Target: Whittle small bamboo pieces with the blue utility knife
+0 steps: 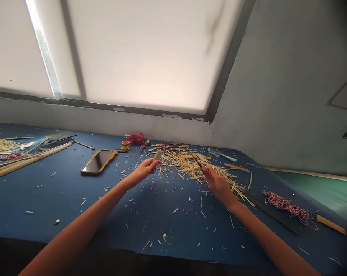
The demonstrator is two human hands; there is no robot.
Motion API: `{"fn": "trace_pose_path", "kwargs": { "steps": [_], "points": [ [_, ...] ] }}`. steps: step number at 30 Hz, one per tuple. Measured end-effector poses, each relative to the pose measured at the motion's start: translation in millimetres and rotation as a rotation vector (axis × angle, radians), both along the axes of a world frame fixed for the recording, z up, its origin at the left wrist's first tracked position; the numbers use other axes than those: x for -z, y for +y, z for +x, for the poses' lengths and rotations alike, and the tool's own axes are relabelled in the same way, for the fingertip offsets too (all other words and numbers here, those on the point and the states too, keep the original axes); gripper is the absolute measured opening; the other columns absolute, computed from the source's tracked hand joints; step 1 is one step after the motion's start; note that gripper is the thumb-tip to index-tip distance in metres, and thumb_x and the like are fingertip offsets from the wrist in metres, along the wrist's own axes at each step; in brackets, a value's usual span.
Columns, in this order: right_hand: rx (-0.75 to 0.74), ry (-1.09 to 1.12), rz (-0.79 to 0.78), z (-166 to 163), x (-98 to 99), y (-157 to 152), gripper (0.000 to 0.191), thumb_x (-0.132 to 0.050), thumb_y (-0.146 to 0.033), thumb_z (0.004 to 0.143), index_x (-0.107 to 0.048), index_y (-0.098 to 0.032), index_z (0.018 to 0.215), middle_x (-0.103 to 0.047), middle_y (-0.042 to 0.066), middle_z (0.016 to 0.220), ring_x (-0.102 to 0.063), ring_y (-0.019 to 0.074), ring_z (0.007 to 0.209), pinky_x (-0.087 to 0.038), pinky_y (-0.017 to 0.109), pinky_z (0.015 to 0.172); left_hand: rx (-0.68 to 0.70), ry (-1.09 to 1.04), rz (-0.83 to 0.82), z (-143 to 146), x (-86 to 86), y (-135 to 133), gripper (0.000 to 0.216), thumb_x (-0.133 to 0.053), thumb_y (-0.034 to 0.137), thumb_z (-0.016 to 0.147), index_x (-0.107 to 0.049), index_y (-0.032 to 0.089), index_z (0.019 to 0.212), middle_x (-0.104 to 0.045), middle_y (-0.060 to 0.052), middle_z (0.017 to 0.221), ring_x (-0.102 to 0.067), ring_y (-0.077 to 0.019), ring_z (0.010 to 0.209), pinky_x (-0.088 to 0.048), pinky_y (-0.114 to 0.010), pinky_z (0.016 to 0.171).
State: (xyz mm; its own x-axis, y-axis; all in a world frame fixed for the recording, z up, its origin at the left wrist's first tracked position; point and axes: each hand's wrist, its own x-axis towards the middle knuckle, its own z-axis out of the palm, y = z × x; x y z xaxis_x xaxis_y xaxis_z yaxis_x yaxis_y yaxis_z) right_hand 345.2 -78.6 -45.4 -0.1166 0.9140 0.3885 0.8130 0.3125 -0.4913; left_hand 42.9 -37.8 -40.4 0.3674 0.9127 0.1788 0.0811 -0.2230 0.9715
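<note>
My left hand (147,168) is closed around a short, pale piece of split bamboo or wood (157,155), which points up from the fingers. In my right hand (217,184) is a small knife (198,162) with a dark, narrow blade and a bit of blue at the grip; the blade points up and to the left. The two hands are apart, and the blade does not touch the pale piece. Beyond and between them lies a heap of thin straw-coloured slivers (187,165), with shavings scattered over the blue tabletop (104,214).
A wood-framed mirror (98,163) lies left of my left hand. Behind are a small gold pot (125,145), magenta yarn (136,138) and a light-blue hairbrush (222,154). Red-and-white cord (288,206) and a long machete-like blade (271,212) lie right. Long bamboo strips (29,163) lie left.
</note>
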Motion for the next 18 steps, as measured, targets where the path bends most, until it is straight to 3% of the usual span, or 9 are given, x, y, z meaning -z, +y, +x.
{"fn": "trace_pose_path", "kwargs": {
  "steps": [5,12,18],
  "points": [
    [-0.114,-0.163,0.051,-33,-11.1,-3,0.042,-0.027,-0.059,0.092,-0.047,-0.022,0.094,-0.055,-0.001,0.060,-0.057,0.0189,0.054,-0.031,0.025,0.052,0.172,-0.066,-0.116,20,11.3,-16,0.044,-0.044,0.058,0.086,-0.052,0.017,0.099,-0.044,0.002,0.073,-0.036,-0.0059,0.056,-0.030,-0.021,0.053],
    [-0.185,-0.348,0.119,-71,-11.0,2,0.046,-0.017,-0.051,0.097,-0.051,-0.020,0.091,-0.054,-0.001,0.056,-0.053,0.0162,0.051,-0.022,0.024,0.050,0.170,-0.107,-0.143,33,18.9,-16,0.044,-0.040,0.060,0.087,-0.049,0.016,0.089,-0.025,0.008,0.058,-0.020,-0.0057,0.047,-0.018,-0.022,0.046],
    [-0.201,-0.269,0.092,-75,-8.6,5,0.046,-0.015,-0.050,0.098,-0.047,-0.021,0.082,-0.049,-0.003,0.054,-0.047,0.0131,0.048,-0.022,0.024,0.050,0.084,-0.046,-0.054,32,16.7,-19,0.044,-0.040,0.061,0.086,-0.046,0.018,0.082,-0.030,0.007,0.058,-0.024,-0.0066,0.048,-0.021,-0.021,0.045]
  ]
}}
